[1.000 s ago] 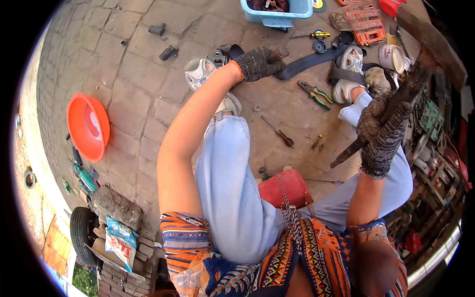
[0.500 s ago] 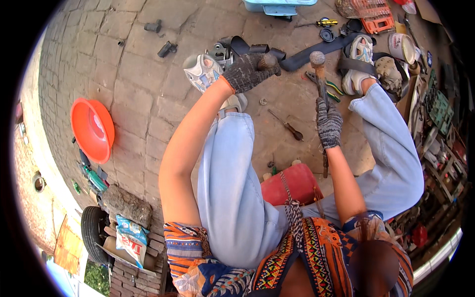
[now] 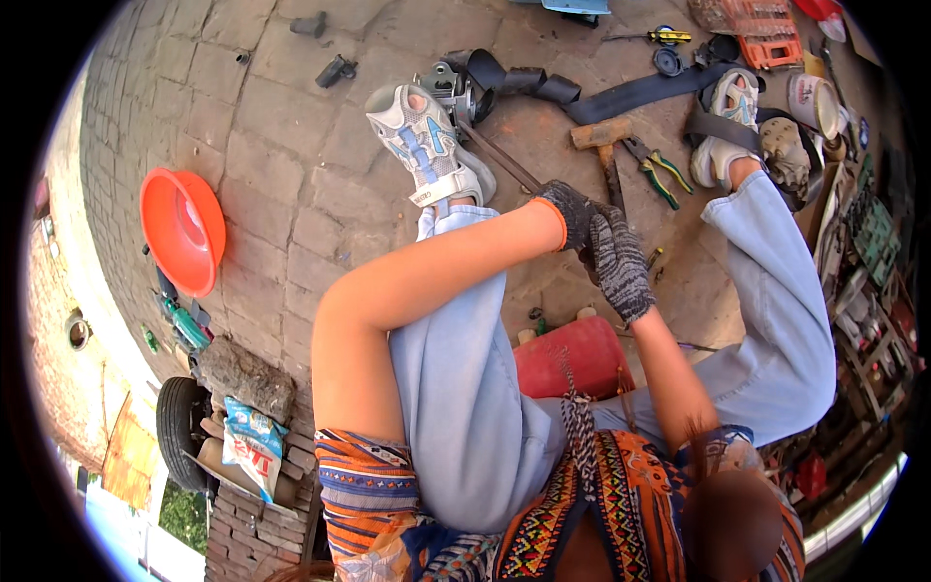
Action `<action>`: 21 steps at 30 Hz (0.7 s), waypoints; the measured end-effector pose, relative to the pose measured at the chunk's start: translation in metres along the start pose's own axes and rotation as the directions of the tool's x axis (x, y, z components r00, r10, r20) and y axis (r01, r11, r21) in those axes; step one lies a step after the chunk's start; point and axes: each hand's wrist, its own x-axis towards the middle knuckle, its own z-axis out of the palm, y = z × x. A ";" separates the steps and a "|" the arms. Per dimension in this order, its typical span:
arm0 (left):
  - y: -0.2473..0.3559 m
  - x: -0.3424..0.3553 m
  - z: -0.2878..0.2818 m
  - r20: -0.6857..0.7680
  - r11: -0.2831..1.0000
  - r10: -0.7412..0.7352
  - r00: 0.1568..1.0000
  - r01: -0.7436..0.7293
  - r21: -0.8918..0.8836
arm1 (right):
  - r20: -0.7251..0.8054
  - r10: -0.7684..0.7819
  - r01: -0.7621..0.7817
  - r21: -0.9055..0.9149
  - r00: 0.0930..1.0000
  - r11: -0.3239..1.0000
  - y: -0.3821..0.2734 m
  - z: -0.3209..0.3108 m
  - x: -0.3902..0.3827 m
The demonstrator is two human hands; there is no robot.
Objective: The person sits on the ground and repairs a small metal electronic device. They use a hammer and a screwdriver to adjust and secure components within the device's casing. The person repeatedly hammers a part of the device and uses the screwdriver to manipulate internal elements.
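Observation:
My left hand [image 3: 570, 211], in a dark knitted glove, is closed on a long dark metal bar [image 3: 509, 166]. The bar slants up left to a silver metal part [image 3: 446, 89] beside my left shoe; I cannot tell whether they touch. Against the left hand presses my right hand [image 3: 622, 267], in a grey-black glove. Its fingers are closed together, and what they grip is hidden. A hammer [image 3: 601, 134] with a worn head shows just above, its handle running behind my hands. Green-and-yellow pliers [image 3: 661, 175] lie right of it.
A black strap [image 3: 640, 97] crosses the paving toward my right shoe. A red container [image 3: 570, 361] sits between my legs. An orange basin [image 3: 181, 233] stands at left. A yellow-handled screwdriver [image 3: 669, 37], a white tin [image 3: 813, 102] and piled scrap lie farther right.
My left hand has drawn back toward me and right with the bar, meeting my right hand. The hammer, upright in my right hand before, now has its head turned sideways near the pliers.

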 end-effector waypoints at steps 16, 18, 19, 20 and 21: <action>-0.165 -0.113 -0.050 -0.485 0.731 -0.634 0.602 0.671 -0.123 | 0.241 -0.003 0.120 -0.471 0.971 0.874 -0.019 -0.020 0.049; -0.196 -0.109 -0.054 -0.234 0.757 -0.654 0.720 0.620 -0.206 | 0.327 -0.006 0.160 -0.446 0.945 0.881 -0.022 -0.014 0.055; -0.204 -0.106 -0.056 -0.223 0.759 -0.651 0.726 0.613 -0.222 | 0.334 -0.154 0.310 -0.489 0.930 0.815 -0.020 -0.011 0.052; -0.201 -0.101 -0.062 -0.213 0.769 -0.637 0.741 0.594 -0.236 | 0.339 -0.107 0.253 -0.423 0.935 0.870 -0.016 -0.010 0.053; -0.198 -0.098 -0.068 -0.208 0.770 -0.637 0.743 0.594 -0.235 | 0.349 -0.061 0.192 -0.354 0.935 0.915 -0.011 -0.009 0.053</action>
